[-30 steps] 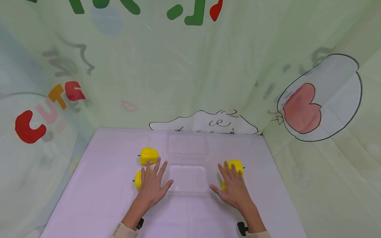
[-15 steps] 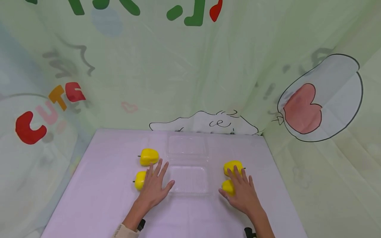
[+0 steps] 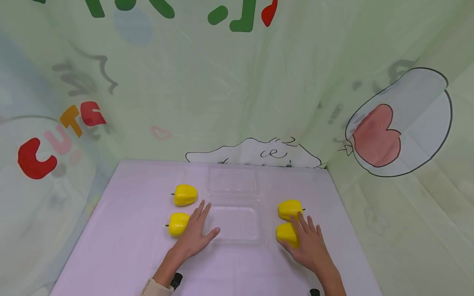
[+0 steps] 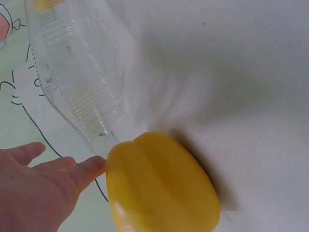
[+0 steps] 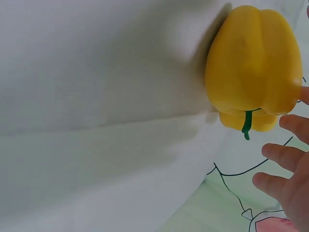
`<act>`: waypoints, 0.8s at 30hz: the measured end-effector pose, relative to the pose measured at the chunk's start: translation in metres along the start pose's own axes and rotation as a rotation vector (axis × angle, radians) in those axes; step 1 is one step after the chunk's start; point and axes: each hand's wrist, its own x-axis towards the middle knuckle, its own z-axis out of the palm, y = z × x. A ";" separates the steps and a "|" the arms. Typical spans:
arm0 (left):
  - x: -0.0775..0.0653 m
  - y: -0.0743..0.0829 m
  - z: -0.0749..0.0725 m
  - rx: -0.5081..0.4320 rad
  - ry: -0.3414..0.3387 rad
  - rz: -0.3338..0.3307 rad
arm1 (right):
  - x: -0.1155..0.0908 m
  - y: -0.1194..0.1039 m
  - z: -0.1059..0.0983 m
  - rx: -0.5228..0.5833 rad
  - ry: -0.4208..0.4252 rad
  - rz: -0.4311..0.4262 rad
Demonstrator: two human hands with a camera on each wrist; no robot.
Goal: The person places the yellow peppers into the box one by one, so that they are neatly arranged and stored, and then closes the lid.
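In the head view my right hand (image 3: 309,248) reaches over the near right yellow bell pepper (image 3: 286,234), thumb at its near side and fingers spread past its far side. The right wrist view shows that pepper (image 5: 253,60) lying on the cloth with its green stem visible, the fingertips beside it. Directly behind lies another yellow bell pepper (image 3: 289,209). My left hand (image 3: 192,237) hovers with straight fingers beside the near left yellow bell pepper (image 3: 177,224), covering its right edge. Farther back on the left rests one more yellow bell pepper (image 3: 185,195).
Between the hands lies a clear plastic clamshell box (image 3: 236,224), its lid (image 3: 232,181) folded back toward the rear wall. A pale lilac cloth covers the table (image 3: 237,271). Printed fabric walls (image 3: 207,94) enclose the back and both sides.
My right hand has moved right and toward me, uncovering the far right pepper and coming over the near one. My left hand has shifted slightly right, leaving more of the near left pepper visible.
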 end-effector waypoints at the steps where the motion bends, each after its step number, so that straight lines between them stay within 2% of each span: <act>1: 0.000 0.000 0.000 -0.011 -0.002 -0.001 | -0.001 0.000 0.000 0.003 -0.005 0.002; 8: 0.000 -0.001 0.002 -0.072 -0.026 0.005 | -0.003 0.002 0.002 0.011 -0.029 0.024; 15: -0.001 -0.003 0.004 -0.141 -0.071 -0.004 | -0.005 0.004 0.003 0.028 -0.010 0.021; 24: -0.001 -0.010 0.011 -0.184 -0.102 0.006 | -0.005 0.007 0.009 0.033 -0.034 0.038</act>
